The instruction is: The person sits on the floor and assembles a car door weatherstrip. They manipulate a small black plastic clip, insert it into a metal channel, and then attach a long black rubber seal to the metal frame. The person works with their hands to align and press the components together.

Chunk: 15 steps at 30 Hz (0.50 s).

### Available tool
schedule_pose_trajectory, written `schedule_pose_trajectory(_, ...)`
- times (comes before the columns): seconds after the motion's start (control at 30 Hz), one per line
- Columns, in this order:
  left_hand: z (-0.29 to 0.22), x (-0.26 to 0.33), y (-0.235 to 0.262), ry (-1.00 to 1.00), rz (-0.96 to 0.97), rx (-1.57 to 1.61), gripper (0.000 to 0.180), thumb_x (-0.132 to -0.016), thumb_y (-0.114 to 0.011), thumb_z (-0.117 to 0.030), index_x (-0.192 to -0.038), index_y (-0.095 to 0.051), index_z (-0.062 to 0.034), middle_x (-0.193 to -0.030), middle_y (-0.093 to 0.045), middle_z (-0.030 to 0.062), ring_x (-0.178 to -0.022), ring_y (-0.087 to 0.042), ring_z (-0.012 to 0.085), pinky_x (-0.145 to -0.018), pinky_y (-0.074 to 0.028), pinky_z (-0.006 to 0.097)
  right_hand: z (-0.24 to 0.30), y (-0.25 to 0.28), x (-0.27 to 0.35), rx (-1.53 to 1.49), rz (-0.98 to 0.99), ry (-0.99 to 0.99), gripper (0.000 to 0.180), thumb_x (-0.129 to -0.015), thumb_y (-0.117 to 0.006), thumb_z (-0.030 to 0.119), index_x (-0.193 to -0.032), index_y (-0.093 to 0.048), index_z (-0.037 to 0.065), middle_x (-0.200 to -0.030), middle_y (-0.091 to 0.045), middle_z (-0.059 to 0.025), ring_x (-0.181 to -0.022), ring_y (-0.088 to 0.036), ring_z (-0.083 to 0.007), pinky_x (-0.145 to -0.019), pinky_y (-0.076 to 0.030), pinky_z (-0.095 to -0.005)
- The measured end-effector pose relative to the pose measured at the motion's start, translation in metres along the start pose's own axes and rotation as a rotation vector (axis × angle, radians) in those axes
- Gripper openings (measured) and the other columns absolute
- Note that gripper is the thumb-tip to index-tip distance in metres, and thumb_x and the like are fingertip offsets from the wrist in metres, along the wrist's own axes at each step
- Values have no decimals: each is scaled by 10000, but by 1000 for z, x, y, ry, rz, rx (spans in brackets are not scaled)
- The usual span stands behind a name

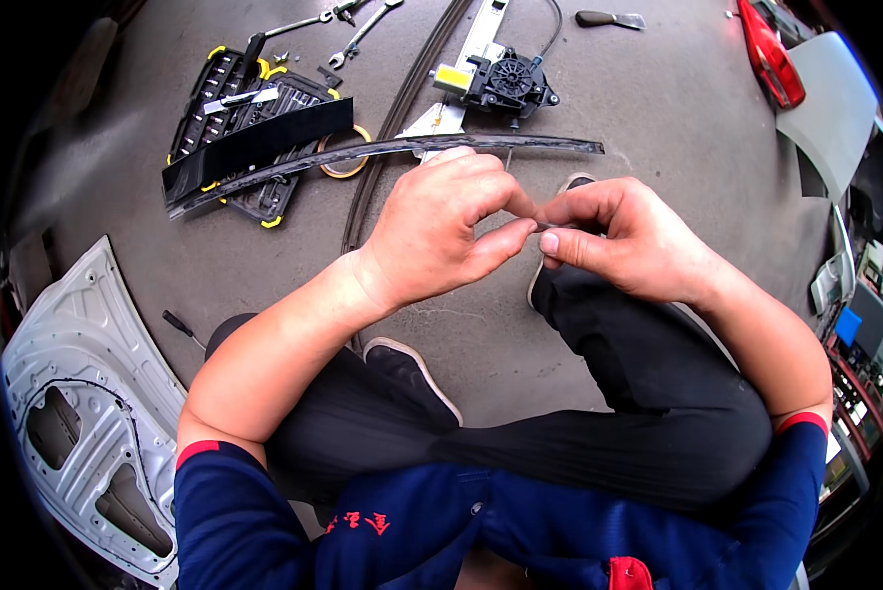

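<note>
Small dark piece (543, 227), one, slender, kind unclear: held up off the floor (677, 118) between my fingertips, gripped from both sides, likely because so slight a thing needs steadying. Left hand (441, 231): thumb and forefinger pinching one end. Right hand (626, 241): thumb and forefinger pinching the other, mostly covering it. Long black trim strip (549, 144), one, beyond my left hand; contact with the fingers, I cannot tell. Black motor unit (513, 81), one, on the floor past the strip. Black panel (274, 138), one, across an open tool case (299, 94), perhaps kept within reach.
</note>
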State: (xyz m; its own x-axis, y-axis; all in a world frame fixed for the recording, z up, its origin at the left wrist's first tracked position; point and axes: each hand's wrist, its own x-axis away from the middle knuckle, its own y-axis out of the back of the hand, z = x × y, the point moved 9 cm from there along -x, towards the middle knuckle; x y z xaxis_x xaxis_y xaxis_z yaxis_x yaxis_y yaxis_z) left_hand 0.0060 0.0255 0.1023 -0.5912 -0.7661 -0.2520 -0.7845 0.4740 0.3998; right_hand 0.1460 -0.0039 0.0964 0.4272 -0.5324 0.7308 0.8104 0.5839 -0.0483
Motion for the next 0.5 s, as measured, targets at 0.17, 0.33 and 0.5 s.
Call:
schedule_pose_trajectory(0.17, -1, 1, -2, 12, 5, -72, 157, -780, -787, -84, -859, -651, -79, -801, -641, 70, -760, -615, 281, -711, -485, 384, -1, 1, -1, 29, -39, 24, 286, -996, -709, 143, -1170, -716, -84, -961, -757, -94, -890, -681, -128, -828, -567, -306)
schedule_pose_trajectory(0.33, 5, 4, -4, 57, 35, -59, 154, -788, -755, -76, -885, -635, -70, -830, -628, 76, -777, -610, 276, -706, -488, 375, 7, 7, 0, 123, -97, 68, 254, -977, -698, 128, -1123, -730, -78, -940, -766, -106, -873, -695, -134, -807, -574, -311)
schedule_pose_trajectory(0.5, 13, 5, -8, 129, 129, -1, 123, -833, -734, -88, -918, -652, -59, -823, -620, 56, -767, -598, 220, -700, -480, 344, 10, 11, 0, 230, -117, 124, 218, -954, -696, 136, -1062, -741, -48, -889, -750, -79, -820, -673, -119, -770, -564, -308)
